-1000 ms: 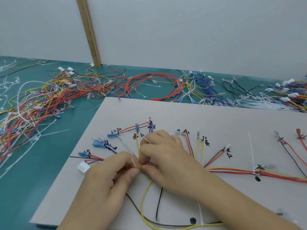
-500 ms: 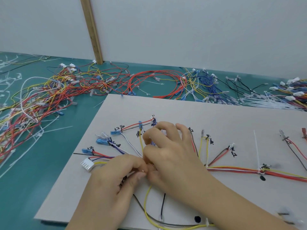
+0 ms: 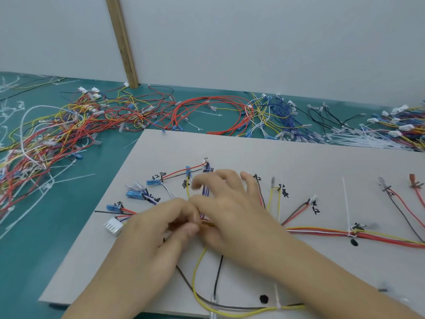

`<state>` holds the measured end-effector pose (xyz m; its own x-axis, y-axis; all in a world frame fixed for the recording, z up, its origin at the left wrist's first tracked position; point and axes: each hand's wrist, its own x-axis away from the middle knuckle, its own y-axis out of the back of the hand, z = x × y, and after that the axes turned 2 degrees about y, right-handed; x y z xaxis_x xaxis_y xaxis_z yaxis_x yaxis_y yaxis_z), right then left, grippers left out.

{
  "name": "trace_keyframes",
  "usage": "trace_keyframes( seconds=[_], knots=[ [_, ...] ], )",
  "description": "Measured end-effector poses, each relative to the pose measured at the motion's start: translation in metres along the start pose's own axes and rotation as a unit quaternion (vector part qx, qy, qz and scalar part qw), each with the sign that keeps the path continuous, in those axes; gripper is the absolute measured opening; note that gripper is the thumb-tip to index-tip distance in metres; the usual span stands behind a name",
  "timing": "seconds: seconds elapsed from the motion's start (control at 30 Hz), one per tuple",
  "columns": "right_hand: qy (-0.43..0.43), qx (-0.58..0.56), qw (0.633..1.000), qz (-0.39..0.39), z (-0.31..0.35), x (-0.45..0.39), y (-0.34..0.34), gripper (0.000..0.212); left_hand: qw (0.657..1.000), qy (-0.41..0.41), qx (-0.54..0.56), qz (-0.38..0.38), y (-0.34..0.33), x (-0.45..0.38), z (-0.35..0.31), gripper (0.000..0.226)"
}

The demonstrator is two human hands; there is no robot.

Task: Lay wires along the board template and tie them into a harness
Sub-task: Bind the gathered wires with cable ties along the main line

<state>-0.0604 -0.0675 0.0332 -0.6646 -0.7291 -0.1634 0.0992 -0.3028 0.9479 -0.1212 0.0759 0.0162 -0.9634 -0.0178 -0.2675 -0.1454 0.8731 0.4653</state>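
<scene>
A grey board template lies on the green table, with coloured wires fanned along hand-written marks. Blue connectors and a white connector end the left branches. My left hand and my right hand meet over the junction of the wire bundle. Both pinch the bundle there; the pinched spot is hidden by fingers and blurred. To the right, the red, yellow and white trunk carries a white cable tie with its tail standing up.
Heaps of loose red, yellow and blue wires and white cable ties cover the green table behind and left of the board. A wooden strip leans on the white wall. Yellow and black wires loop near the board's front edge.
The view shifted down and left a little. My right hand's fingers have spread and lifted over the blue wires, while my left hand keeps pinching at the junction.
</scene>
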Motion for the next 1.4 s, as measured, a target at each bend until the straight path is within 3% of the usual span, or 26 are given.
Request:
trace_keyframes(
  seconds=[0.07, 0.1, 0.17, 0.2, 0.3, 0.37, 0.43, 0.67, 0.93, 1.23, 1.4],
  knots=[
    [0.021, -0.126, 0.992, -0.004, -0.011, 0.002, 0.023, 0.050, 0.998, 0.010, 0.057, -0.025, 0.012, -0.010, -0.009, 0.029],
    [0.019, -0.178, 0.983, -0.048, -0.019, 0.003, 0.033, 0.053, 0.997, -0.001, 0.059, -0.043, 0.018, -0.014, -0.011, 0.031],
    [-0.009, -0.189, 0.971, -0.149, -0.033, 0.004, 0.048, 0.040, 0.998, 0.005, 0.028, -0.057, 0.026, -0.029, -0.013, 0.028],
    [-0.037, -0.165, 0.973, -0.157, -0.040, 0.003, 0.052, 0.026, 0.999, 0.011, -0.003, -0.046, 0.025, -0.034, -0.015, 0.024],
    [-0.107, -0.133, 0.984, -0.049, -0.051, -0.002, 0.047, 0.007, 0.995, 0.035, -0.082, 0.049, 0.012, -0.050, -0.010, 0.011],
    [-0.107, -0.096, 0.989, 0.028, -0.051, -0.003, 0.039, 0.004, 0.987, 0.038, -0.107, 0.112, 0.002, -0.057, -0.007, 0.014],
    [-0.094, -0.056, 0.992, 0.056, -0.049, -0.004, 0.034, 0.004, 0.986, 0.036, -0.091, 0.136, -0.001, -0.063, -0.007, 0.016],
    [-0.074, -0.019, 0.995, 0.057, -0.040, -0.015, 0.024, 0.004, 0.986, -0.019, -0.112, 0.125, -0.001, -0.076, -0.004, 0.028],
    [-0.055, 0.026, 0.998, 0.029, -0.038, -0.013, 0.018, 0.007, 0.985, -0.113, -0.101, 0.086, -0.017, -0.071, 0.001, 0.024],
    [-0.084, 0.036, 0.996, 0.018, -0.038, -0.011, 0.013, 0.014, 0.983, -0.143, -0.090, 0.069, -0.023, -0.067, 0.002, 0.048],
    [-0.090, 0.052, 0.995, 0.014, -0.037, -0.011, 0.013, 0.009, 0.991, -0.106, -0.048, 0.072, -0.024, -0.065, 0.002, 0.038]
  ],
)
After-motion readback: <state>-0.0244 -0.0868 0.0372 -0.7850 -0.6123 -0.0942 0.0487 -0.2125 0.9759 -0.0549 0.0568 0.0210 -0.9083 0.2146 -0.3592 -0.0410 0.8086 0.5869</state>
